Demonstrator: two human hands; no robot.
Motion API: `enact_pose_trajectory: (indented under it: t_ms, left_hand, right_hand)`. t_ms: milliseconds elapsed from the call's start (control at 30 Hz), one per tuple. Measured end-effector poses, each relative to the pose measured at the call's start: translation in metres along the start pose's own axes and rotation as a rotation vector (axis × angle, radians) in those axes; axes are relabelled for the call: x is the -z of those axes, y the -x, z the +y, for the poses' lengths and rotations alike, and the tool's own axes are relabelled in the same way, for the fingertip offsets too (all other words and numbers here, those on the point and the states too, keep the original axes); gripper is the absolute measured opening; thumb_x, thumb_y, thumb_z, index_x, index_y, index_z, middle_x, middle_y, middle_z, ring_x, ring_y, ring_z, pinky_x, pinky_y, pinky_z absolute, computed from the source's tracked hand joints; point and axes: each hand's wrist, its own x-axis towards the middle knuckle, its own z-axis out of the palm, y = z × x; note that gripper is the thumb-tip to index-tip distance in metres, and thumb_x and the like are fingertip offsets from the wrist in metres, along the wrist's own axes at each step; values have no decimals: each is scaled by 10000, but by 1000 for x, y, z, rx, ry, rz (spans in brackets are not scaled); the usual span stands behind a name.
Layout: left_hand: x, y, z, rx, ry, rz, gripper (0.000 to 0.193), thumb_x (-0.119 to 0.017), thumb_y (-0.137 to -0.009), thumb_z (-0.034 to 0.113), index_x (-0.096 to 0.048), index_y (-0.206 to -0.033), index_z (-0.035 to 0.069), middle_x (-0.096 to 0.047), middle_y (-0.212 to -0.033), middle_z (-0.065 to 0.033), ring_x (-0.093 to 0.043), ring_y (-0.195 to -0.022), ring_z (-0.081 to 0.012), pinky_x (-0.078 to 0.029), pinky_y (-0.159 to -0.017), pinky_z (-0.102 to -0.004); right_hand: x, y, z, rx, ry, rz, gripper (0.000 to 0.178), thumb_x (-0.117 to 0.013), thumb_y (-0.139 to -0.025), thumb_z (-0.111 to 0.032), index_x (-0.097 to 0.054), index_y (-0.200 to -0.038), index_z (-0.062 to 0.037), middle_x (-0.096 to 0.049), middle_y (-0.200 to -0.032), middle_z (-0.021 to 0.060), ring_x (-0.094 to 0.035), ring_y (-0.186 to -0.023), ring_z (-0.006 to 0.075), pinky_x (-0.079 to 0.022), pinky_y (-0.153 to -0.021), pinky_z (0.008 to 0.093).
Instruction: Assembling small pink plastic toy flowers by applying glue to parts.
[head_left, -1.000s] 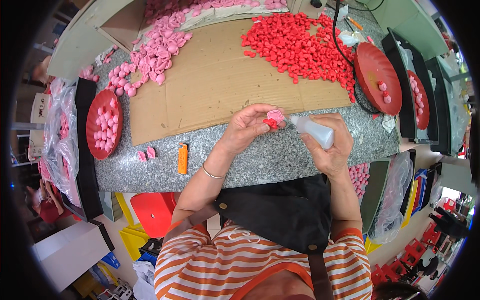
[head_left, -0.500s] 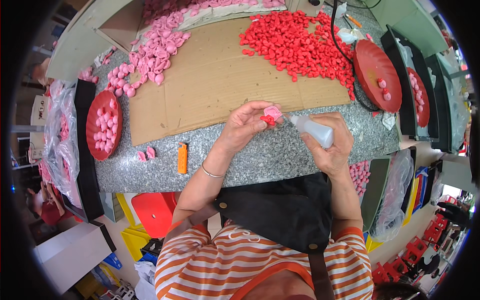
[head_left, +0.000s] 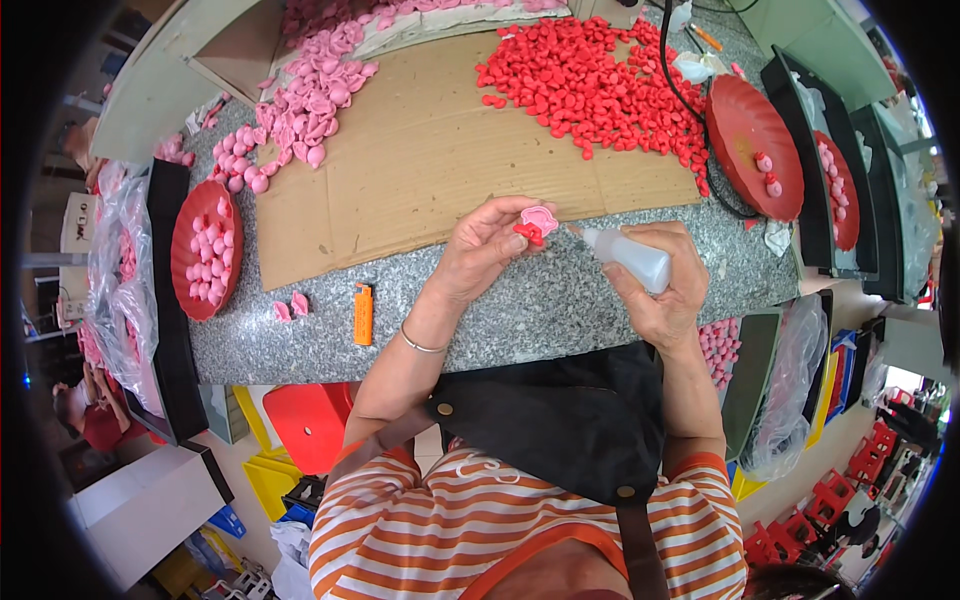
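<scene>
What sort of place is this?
Probably a small-parts assembly workshop: heaps of red pieces and pink pieces on a speckled bench, and a translucent squeeze bottle in the person's right hand.

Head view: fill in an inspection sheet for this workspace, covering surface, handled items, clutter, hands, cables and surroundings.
Surface: speckled grey countertop, partly covered by a cardboard sheet.
Handled items: pink piece with a red piece against it; translucent squeeze bottle, nozzle toward them.
Clutter: orange lighter, two loose pink cups; heap of red pieces and pile of pink pieces behind.
Hands: left hand pinches the pieces; right hand grips the bottle.
Cables: black cable beside the red heap.
Surroundings: red scalloped dishes at both sides; red stool below.
</scene>
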Motion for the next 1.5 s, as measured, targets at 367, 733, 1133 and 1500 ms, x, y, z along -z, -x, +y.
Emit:
enact_pose_trajectory:
  t_ms: [367,733,1133,1500]
  left_hand:
    - [2,-1,0,-5,18,2,391,-605,-829,69,-491,-1202,37,-525,-1222,-148,-549,-1064,-182,-466,-904,-320]
    - [2,-1,0,4,20,9,389,-610,-830,85,-495,-1199,45,-527,-1224,-130,-530,-1096,-185,-441,-930,-327]
    - [3,-1,-1,-8,7,4,362,-595,-840,81,-498,-1188,53,-527,-1225,-125,-521,-1108,-185,-423,-944,-331]
    - [5,-1,-2,-5,-8,34,354,-589,-844,75,-497,-1186,64,-524,-1229,-131,-514,-1119,-187,-410,-957,-334]
  right_hand:
    - [0,0,-1,-25,-3,-9,290,-721,-671,-54,-565,-912,-6,-611,-862,133,-591,-771,256,-474,-670,325]
    - [-1,1,1,-9,-2,-14,297,-728,-670,-61,-563,-912,-9,-610,-859,135,-590,-768,257,-474,-661,324]
    - [-4,-3,3,25,29,20,301,-751,-644,-79,-582,-888,-28,-617,-805,116,-612,-695,245,-481,-588,312]
    - [-2,-2,0,23,3,4,300,-739,-665,-79,-573,-906,-14,-614,-844,128,-600,-736,249,-475,-630,318]
